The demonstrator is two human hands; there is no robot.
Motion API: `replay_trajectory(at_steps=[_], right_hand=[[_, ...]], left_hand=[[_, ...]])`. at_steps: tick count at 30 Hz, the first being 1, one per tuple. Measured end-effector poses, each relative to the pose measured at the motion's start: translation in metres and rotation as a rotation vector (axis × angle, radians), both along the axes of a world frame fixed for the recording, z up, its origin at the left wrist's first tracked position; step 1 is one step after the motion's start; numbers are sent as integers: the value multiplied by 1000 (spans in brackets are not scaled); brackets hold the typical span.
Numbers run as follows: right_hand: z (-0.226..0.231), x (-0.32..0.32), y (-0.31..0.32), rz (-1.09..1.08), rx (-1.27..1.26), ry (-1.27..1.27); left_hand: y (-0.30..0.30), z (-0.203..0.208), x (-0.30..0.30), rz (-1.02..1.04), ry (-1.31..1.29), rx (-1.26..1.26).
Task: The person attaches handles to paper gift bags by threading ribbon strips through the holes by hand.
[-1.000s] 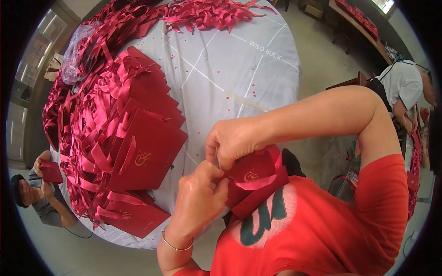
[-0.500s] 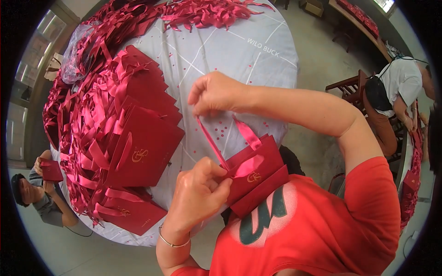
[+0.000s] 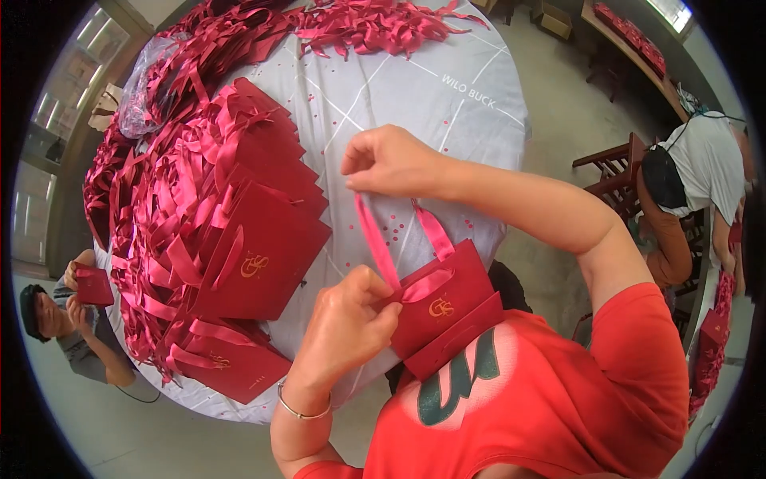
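A small dark red paper gift bag (image 3: 447, 311) with a gold emblem rests against my red shirt at the table's near edge. My left hand (image 3: 345, 326) is closed on the bag's upper left corner, thumb against its front. A pink ribbon (image 3: 375, 243) runs up from the bag's opening to my right hand (image 3: 395, 164), whose thumb and fingers pinch its upper end. Another loose ribbon strand (image 3: 435, 231) stands up from the bag's far side. Part of the bag's left edge is hidden behind my left hand.
Rows of red gift bags (image 3: 275, 271) with pink ribbons crowd the left of the round cloth-covered table (image 3: 375, 104). A ribbon pile (image 3: 383, 28) lies at the far edge. One person (image 3: 88, 335) holds a red bag at left; another (image 3: 702, 168) bends over a table at right.
My right hand has drawn slightly back and its fingers have closed in on the ribbon's end. The ribbon strands have shifted a little; my left hand keeps its hold on the bag.
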State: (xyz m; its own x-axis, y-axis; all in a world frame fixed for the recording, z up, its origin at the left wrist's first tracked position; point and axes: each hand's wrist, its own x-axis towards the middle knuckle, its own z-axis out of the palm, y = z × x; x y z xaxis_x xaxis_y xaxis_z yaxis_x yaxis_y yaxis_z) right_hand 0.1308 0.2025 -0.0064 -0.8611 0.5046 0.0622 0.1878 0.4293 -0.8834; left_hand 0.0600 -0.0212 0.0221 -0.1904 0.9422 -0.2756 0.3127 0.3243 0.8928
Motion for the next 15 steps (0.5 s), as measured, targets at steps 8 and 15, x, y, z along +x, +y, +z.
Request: replay_trajectory(at_steps=[8,15], right_hand=[[24,46,10,-87,321,29],[38,83,-51,357,229,43]], left_hand=[[5,-2,-1,-37,59,-46],[8,8,-7,4,-206,-146]])
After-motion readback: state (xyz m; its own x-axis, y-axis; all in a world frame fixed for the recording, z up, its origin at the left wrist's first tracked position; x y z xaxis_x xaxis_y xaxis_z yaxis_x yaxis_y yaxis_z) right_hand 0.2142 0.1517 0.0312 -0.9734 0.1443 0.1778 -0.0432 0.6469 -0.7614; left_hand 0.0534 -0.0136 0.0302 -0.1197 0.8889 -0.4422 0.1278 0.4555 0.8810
